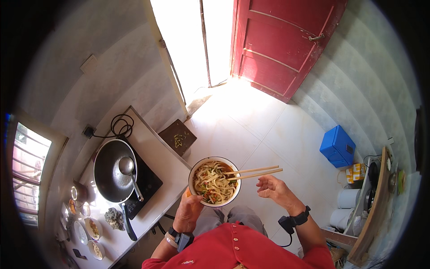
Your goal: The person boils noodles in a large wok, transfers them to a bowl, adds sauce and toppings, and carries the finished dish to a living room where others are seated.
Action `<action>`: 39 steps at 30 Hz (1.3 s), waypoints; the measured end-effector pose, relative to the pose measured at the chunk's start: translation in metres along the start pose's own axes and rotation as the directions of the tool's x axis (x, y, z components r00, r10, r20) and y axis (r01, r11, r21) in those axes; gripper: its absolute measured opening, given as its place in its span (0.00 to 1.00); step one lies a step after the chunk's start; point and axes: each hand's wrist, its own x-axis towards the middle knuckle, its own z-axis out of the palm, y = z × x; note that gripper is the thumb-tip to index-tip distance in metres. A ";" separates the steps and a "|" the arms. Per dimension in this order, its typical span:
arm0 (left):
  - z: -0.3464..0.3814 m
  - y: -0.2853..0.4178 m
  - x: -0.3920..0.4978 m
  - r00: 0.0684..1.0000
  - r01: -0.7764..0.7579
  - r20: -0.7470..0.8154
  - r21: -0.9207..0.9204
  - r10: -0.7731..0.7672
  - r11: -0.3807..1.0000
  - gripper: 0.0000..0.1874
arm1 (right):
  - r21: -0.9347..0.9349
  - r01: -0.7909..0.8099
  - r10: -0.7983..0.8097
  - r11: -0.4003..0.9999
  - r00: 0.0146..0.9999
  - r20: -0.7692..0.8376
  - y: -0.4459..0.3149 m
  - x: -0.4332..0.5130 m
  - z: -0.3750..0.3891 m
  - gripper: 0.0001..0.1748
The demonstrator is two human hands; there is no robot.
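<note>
My left hand (189, 207) grips the near left rim of a white bowl (215, 205) with a dark edge, holding it up in front of my body. Noodles (215, 180) with green and red vegetable pieces and reddish sauce fill it. A pair of wooden chopsticks (258, 170) rests in the noodles, the free ends sticking out over the right rim. Just right of those ends, my right hand (273, 190) hangs in the air with bent fingers and nothing held; it appears apart from the chopsticks.
On the counter (158, 144) at left, a wok (112, 183) containing a steel ladle (127, 166) sits on a black induction cooker (147, 188). Small bowls (93, 228) and a grey cloth (115, 219) lie nearby. A brown bin (177, 138), blue box (337, 146), shelf (368, 205) and red door (275, 43) surround the floor.
</note>
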 end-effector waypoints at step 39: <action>0.033 0.333 0.600 0.862 -0.423 -0.417 -0.274 0.289 0.864 0.45 | -0.295 0.523 -0.213 0.799 0.706 0.675 -0.569 1.042 0.035 0.52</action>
